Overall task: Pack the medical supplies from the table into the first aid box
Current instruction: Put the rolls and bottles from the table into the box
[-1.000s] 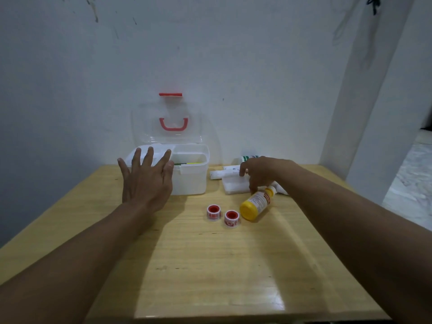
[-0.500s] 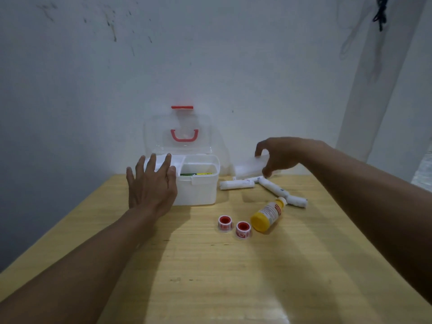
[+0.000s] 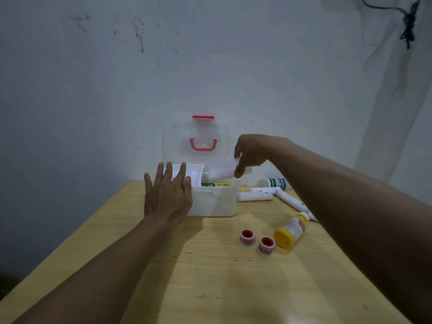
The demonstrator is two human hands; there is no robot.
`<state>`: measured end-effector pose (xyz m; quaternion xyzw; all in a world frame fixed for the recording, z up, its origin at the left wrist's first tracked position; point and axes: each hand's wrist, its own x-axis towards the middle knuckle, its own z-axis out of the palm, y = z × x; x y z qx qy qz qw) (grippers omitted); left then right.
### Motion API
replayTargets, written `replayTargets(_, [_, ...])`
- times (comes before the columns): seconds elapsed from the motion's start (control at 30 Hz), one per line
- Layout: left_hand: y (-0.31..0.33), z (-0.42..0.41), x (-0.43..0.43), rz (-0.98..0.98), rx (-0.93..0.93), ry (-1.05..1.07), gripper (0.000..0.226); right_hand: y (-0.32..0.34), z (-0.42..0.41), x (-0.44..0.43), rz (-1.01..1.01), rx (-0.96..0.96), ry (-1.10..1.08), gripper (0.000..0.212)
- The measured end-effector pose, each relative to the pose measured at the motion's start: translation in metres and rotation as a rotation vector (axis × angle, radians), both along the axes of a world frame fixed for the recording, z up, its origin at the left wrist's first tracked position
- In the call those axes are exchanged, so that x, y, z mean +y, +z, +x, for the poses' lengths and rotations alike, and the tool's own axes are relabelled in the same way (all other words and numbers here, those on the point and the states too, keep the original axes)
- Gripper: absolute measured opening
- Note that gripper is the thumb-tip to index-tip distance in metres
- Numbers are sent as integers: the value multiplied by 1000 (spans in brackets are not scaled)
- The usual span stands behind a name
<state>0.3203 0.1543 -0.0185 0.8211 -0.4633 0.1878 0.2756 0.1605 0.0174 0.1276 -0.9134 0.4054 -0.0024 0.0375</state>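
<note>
Two red tape rolls [image 3: 247, 237] and one yellow-capped bottle [image 3: 291, 230] lie on the counter [image 3: 210, 277]; the right hand [image 3: 252, 153] pinches a white pack [image 3: 221, 170] over the first aid box [image 3: 214, 202], while the left hand [image 3: 167, 197], fingers spread, rests flat on the box.

Dim, bluish room light; brighter patch on the wall [image 3: 163, 90] behind centre. Soft arm shadows fall across the surface [image 3: 222, 277], faint glare at its near edge. Wide-angle bending at frame edges, overall slightly soft

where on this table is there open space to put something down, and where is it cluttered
Free: the wooden table nearest the camera, between the two forearms, in front of the red tape rolls. Crowded: right of the white plastic first aid box, with white bandage rolls and the yellow-capped bottle.
</note>
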Motion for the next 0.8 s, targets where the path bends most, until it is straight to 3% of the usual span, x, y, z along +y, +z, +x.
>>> replayTargets(0.1, [-3, 4, 0, 38, -5, -15, 59, -5, 20, -1, -19, 45, -7, 48])
replayTargets(0.33, [-5, 3, -2, 5, 19, -33, 65, -22, 44, 3, 65, 81, -47, 50])
replayTargets(0.43, [-5, 3, -2, 3, 16, -31, 65, -29, 48, 1, 128, 22, -59, 52])
replayTargets(0.57, [-5, 2, -1, -4, 19, -37, 65, -33, 51, 4, 132, -58, -84, 37])
replayTargets(0.8, [-7, 4, -3, -29, 21, -34, 69, -42, 57, 15, 115, -44, -121, 37])
